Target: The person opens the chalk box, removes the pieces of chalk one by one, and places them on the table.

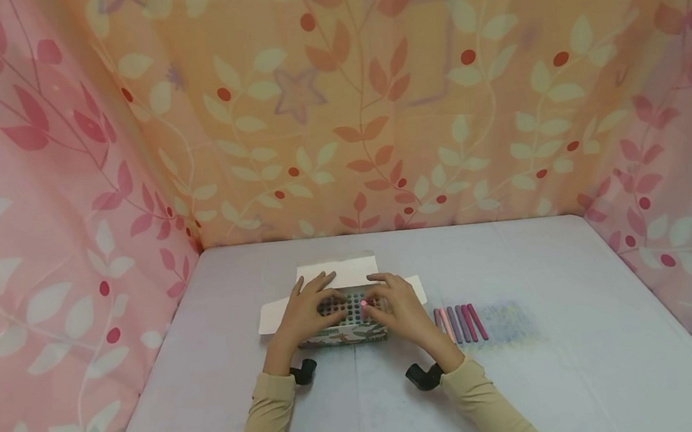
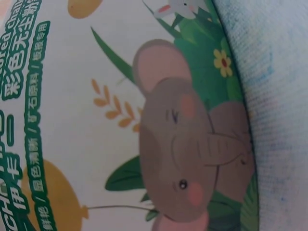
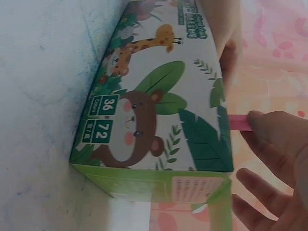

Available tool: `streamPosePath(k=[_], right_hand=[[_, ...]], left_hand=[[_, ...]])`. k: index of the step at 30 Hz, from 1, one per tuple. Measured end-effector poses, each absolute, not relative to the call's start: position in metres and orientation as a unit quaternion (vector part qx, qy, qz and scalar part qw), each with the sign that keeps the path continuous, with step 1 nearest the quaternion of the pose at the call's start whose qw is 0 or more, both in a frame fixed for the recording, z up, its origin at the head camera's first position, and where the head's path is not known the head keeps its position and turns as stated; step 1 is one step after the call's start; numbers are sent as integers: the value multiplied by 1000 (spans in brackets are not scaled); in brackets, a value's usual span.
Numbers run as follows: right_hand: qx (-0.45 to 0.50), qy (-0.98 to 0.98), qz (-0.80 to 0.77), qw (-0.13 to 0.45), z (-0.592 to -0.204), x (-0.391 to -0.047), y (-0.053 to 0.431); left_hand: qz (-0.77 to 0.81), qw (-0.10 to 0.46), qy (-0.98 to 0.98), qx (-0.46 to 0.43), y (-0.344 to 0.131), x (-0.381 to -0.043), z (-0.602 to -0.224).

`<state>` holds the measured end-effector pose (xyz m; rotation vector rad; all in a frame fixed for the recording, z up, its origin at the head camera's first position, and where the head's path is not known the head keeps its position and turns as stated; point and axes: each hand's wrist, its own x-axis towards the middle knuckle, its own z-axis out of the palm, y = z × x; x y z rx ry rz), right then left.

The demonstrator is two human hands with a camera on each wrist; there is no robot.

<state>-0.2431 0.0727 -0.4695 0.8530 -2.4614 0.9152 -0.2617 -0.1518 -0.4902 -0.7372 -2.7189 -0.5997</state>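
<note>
A chalk box [image 1: 346,336] stands with its flaps folded out, and rows of round chalk ends [image 1: 354,310] show inside. Animals are printed on its side, with an elephant [image 2: 178,130] filling the left wrist view and a bear [image 3: 130,125] in the right wrist view. Between thumb and index finger, my right hand [image 1: 400,305] pinches a pink chalk stick [image 3: 239,122], upright at the box's open top, its lower part hidden by the box wall. My left hand [image 1: 302,313] lies over the box's left side, thumb and index finger apart above the rows, other fingers extended toward the back flap.
Several pink, purple and grey chalk sticks [image 1: 461,323] lie side by side right of the box. Blue and yellow chalk smudges [image 1: 512,322] mark the white cloth-covered table [image 1: 366,411] beyond them. Leaf-patterned curtains [image 1: 372,100] enclose the table's back and sides.
</note>
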Motion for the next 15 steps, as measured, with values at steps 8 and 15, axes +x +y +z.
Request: streamPosePath(k=[8, 15], right_hand=[[287, -866, 350, 211, -458, -241, 74], [270, -863, 373, 206, -449, -236, 80]], left_hand=[[-204, 126, -937, -253, -151, -261, -489], [-204, 126, -937, -256, -151, -261, -489]])
